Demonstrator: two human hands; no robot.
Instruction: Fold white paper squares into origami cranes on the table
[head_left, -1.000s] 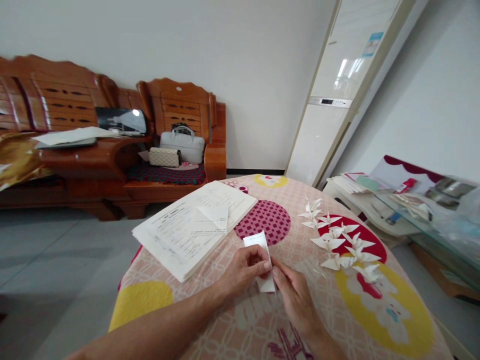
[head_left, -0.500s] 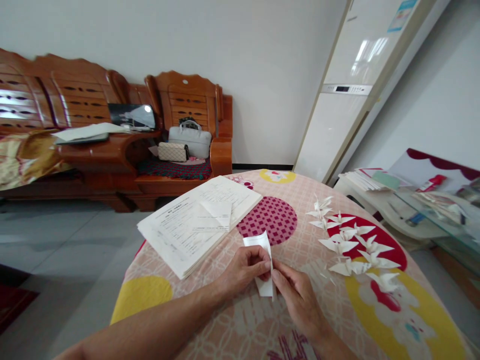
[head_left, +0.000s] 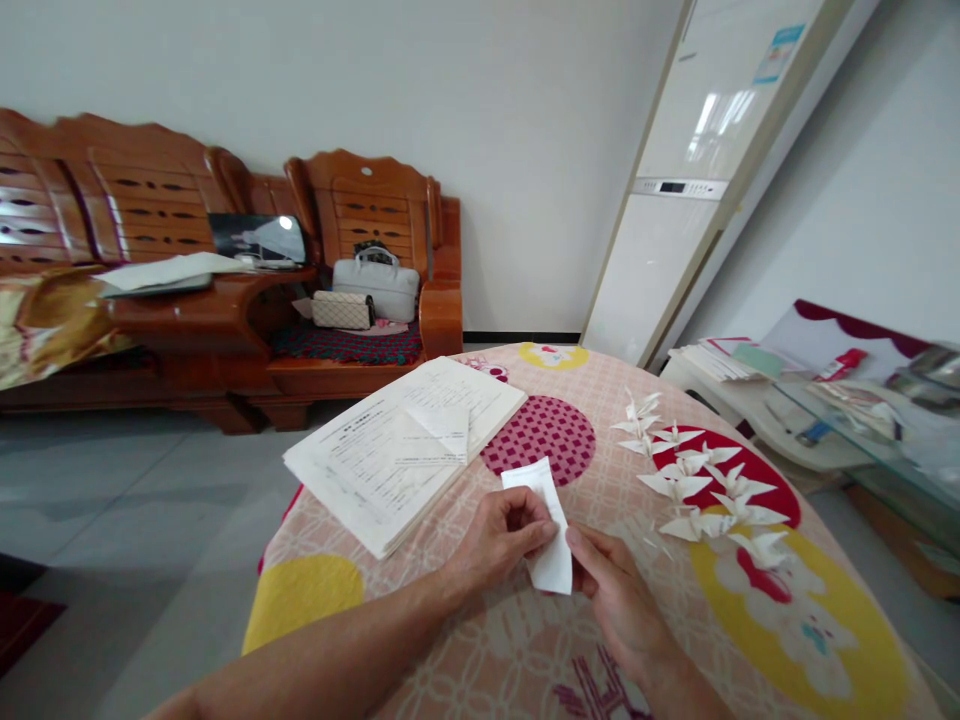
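Both hands hold a small folded white paper strip (head_left: 550, 520) just above the patterned tablecloth (head_left: 517, 640). My left hand (head_left: 499, 535) pinches its left edge between thumb and fingers. My right hand (head_left: 619, 590) pinches the lower right edge with thumb and forefinger. Several white folded paper cranes (head_left: 701, 485) lie in a row on the cloth to the right of my hands. A stack of printed sheets (head_left: 405, 445) with a loose folded piece on top lies to the upper left.
The round table stands beside a wooden sofa (head_left: 225, 270) carrying a white bag (head_left: 375, 285), a small purse and papers. A tall white air conditioner (head_left: 690, 180) stands behind. A low white table and glass shelf with clutter (head_left: 810, 410) are at right.
The paper strip has been tipped flatter and shifted slightly right between my hands, showing more of its face. The camera view has moved a little; the cranes and printed sheets stay put.
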